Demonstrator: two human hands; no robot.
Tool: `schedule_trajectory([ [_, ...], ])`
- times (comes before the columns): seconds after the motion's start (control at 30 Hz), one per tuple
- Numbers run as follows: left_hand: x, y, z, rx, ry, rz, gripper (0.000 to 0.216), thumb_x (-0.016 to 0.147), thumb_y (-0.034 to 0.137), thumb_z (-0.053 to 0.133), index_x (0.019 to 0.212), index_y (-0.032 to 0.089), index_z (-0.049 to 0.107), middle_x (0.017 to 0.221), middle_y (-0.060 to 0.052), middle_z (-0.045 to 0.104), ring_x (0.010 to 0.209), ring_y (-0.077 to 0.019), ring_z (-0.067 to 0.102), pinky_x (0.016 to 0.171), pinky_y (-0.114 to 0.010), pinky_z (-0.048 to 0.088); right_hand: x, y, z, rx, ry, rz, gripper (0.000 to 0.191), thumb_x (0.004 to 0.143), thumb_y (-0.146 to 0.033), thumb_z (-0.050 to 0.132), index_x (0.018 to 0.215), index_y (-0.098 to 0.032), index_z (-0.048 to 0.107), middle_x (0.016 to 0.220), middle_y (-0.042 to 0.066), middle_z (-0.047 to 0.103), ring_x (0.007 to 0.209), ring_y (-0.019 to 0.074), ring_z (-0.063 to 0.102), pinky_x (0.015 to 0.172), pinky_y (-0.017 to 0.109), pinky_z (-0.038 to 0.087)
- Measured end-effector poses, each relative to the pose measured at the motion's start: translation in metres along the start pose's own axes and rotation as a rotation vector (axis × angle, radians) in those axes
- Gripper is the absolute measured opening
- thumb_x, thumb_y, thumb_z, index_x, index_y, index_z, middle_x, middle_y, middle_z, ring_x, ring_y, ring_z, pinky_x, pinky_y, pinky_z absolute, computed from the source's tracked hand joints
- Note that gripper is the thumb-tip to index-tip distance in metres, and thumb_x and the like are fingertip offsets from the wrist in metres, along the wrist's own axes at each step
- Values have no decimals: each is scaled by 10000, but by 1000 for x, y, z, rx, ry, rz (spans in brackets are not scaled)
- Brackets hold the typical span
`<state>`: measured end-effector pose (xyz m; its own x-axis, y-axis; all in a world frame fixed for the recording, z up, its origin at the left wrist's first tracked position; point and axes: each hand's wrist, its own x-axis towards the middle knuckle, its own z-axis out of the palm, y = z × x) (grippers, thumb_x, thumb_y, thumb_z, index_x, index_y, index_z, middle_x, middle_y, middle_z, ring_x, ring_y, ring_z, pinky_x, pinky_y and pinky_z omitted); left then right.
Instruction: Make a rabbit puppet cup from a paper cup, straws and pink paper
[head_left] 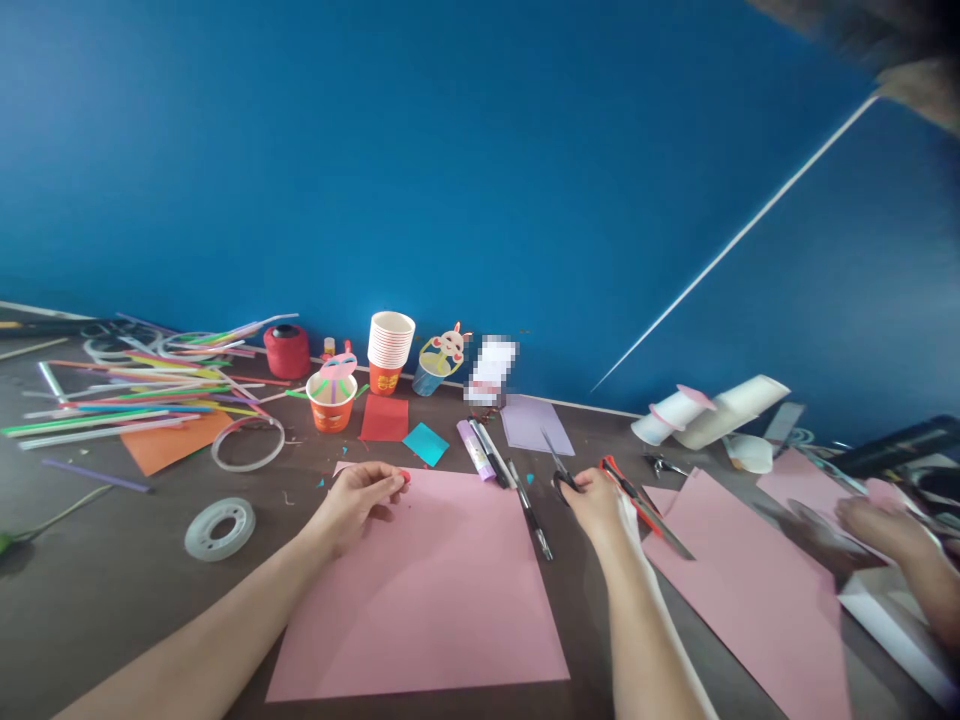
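Observation:
My left hand [364,500] is closed over the far left part of a pink paper sheet [450,600]. Between its thumb and forefinger shows a small red piece [406,477], probably paper. To the right of the sheet, my right hand [598,505] is closed around the black handles of scissors [559,465], whose blades point away from me. A glue stick [476,450] and several pens [531,515] lie between the hands. A red square of paper [385,418] and a blue one [426,444] rest beyond the sheet.
Loose straws [135,410] and a tape roll [220,529] lie at left. Stacked paper cups [391,350] and a decorated cup [332,398] stand near the blue wall. On the right are a red utility knife [637,505], more pink paper [750,580] and another person's hand [877,525].

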<state>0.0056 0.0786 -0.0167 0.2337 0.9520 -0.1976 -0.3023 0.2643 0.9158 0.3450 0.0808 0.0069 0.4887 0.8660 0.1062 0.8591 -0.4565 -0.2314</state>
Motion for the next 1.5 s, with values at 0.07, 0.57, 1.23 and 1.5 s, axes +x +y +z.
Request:
schedule_trajectory([
  [0.07, -1, 1, 0, -13, -3, -4, 206, 642, 343, 677, 665, 148, 613, 679, -10, 583, 576, -88, 488, 431, -162, 419, 4, 4, -2, -116, -52, -30, 277, 692, -479, 540, 766, -217, 590, 769, 54, 672, 699, 234, 624, 503, 271, 355],
  [0.57, -2, 5, 2, -12, -4, -3, 231, 625, 344, 691, 686, 141, 599, 681, -12, 599, 542, -75, 492, 428, -160, 388, 18, -20, -36, -191, -281, -194, 225, 591, -368, 677, 742, -207, 631, 696, 49, 654, 657, 229, 599, 542, 279, 348],
  [1.23, -4, 6, 7, 287, -103, 19, 249, 722, 381, 583, 719, 139, 643, 662, -36, 625, 540, -104, 530, 475, -195, 414, -84, -147, 24, 989, -669, -443, 130, 735, -283, 537, 686, -163, 555, 609, -10, 596, 452, 78, 458, 422, 186, 358],
  [1.5, -3, -5, 12, 487, 5, 73, 268, 737, 347, 562, 948, 184, 587, 673, 5, 588, 445, -93, 494, 396, -202, 379, -82, -135, 31, 865, -634, -459, 111, 720, -223, 495, 660, -170, 571, 579, -13, 562, 436, 76, 426, 410, 186, 313],
])
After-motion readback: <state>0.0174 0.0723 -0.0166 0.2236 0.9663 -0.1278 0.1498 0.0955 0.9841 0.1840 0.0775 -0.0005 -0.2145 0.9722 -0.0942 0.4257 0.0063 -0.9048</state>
